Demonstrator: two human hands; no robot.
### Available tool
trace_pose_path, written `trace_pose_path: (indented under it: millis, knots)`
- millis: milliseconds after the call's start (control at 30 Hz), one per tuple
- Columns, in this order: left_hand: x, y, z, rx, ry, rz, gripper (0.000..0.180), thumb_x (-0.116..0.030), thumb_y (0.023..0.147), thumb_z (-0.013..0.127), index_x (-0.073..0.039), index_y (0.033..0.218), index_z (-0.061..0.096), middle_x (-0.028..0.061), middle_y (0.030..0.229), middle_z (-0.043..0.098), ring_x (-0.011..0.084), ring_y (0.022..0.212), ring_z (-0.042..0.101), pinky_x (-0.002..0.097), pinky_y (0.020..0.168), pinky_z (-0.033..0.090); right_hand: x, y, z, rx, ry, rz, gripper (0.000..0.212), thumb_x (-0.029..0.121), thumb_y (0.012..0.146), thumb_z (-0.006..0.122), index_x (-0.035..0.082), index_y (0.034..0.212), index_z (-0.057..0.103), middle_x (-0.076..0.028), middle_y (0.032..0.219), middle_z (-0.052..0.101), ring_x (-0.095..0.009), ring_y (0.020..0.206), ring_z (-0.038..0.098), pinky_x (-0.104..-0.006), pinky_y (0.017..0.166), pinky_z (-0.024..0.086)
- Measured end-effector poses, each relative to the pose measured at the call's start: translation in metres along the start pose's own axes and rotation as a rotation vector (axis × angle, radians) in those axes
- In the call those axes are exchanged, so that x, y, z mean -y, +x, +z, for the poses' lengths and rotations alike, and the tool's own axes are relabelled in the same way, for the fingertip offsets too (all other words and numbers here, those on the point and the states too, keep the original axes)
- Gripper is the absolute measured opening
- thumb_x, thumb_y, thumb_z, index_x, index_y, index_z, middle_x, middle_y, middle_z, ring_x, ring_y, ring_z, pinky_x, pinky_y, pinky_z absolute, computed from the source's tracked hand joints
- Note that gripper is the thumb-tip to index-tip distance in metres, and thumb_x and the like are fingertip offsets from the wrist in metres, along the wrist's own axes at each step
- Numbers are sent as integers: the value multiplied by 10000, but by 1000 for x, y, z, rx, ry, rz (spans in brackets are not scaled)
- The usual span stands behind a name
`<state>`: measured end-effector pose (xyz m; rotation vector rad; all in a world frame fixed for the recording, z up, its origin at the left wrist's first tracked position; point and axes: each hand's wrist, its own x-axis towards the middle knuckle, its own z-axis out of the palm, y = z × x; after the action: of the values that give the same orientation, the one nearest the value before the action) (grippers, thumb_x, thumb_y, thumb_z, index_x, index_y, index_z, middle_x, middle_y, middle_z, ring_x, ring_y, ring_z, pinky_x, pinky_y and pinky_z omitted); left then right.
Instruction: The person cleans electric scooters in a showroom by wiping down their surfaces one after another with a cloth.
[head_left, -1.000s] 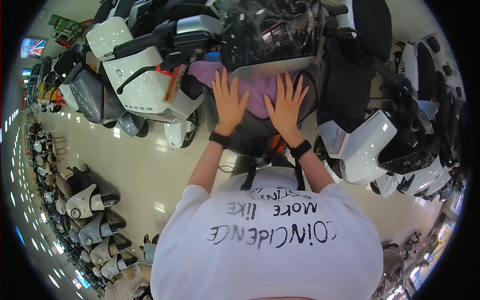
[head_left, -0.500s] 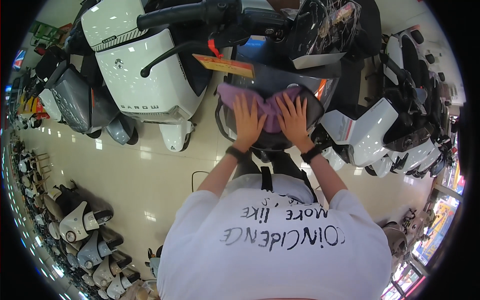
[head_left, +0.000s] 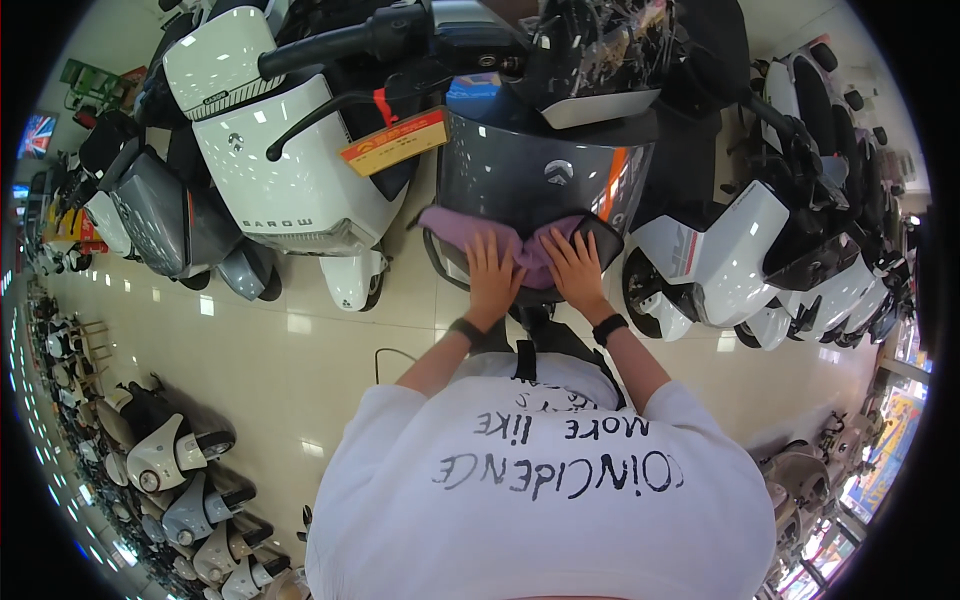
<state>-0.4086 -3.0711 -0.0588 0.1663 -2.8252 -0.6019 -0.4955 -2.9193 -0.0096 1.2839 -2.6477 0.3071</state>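
A purple cloth [head_left: 452, 226] lies bunched across the lower front of a dark grey scooter [head_left: 505, 170]. My left hand [head_left: 489, 283] rests flat on the cloth's middle, with its fingers spread. Beside it, my right hand [head_left: 577, 268] presses on the cloth's right part, fingers also spread and pointing away from me. Neither hand grips the cloth. Above the cloth the scooter's glossy panel shows, with an emblem and an orange stripe [head_left: 611, 183]. Part of the scooter's lower front is hidden behind the cloth and hands.
A white scooter [head_left: 270, 170] stands close on the left, and a white and grey one [head_left: 735, 255] on the right. Overhead, a handlebar [head_left: 340, 45] carries a yellow and red tag [head_left: 397, 142]. More scooters [head_left: 165, 455] line the lower left. The tiled floor [head_left: 310, 345] is shiny.
Both hands and the cloth have slid down the scooter's front toward me, uncovering the panel and its emblem. The view has shifted slightly, and the tag appears farther left.
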Motion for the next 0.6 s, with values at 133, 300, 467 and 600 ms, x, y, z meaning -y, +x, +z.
trace_pose_path:
  millis: [133, 300, 467, 600]
  knots:
    - [-15, 20, -22, -47, -3, 4, 496, -260, 747, 574, 47, 1120, 463, 301, 1325, 205, 494, 1236, 129, 583, 995, 108, -5, 12, -15, 54, 50, 32, 465, 209, 815, 482, 144, 1267, 399, -30, 1322, 348, -303, 1160, 340, -468, 1019, 198]
    - [-27, 133, -71, -213, -2, 97, 517, -273, 812, 504, -53, 1263, 378, 240, 1338, 244, 456, 1235, 175, 573, 990, 107, -29, 96, -47, -202, 56, 226, 514, 223, 810, 489, 122, 1294, 347, -68, 1339, 315, -349, 1213, 275, -490, 1022, 156]
    - [-40, 152, -71, -268, 129, 85, 376, -236, 803, 507, -45, 1126, 489, 165, 1327, 302, 409, 1257, 182, 563, 998, 127, -44, 109, -47, -304, 72, 253, 520, 240, 806, 493, 117, 1290, 350, -78, 1347, 302, -365, 1224, 253, -518, 1014, 141]
    - [-37, 99, -39, -91, 219, 151, 337, -255, 818, 488, -33, 1065, 545, 122, 1338, 314, 377, 1250, 215, 540, 999, 144, -30, 60, -26, -196, 56, 254, 500, 242, 807, 491, 113, 1276, 372, -94, 1347, 297, -382, 1195, 274, -525, 1015, 141]
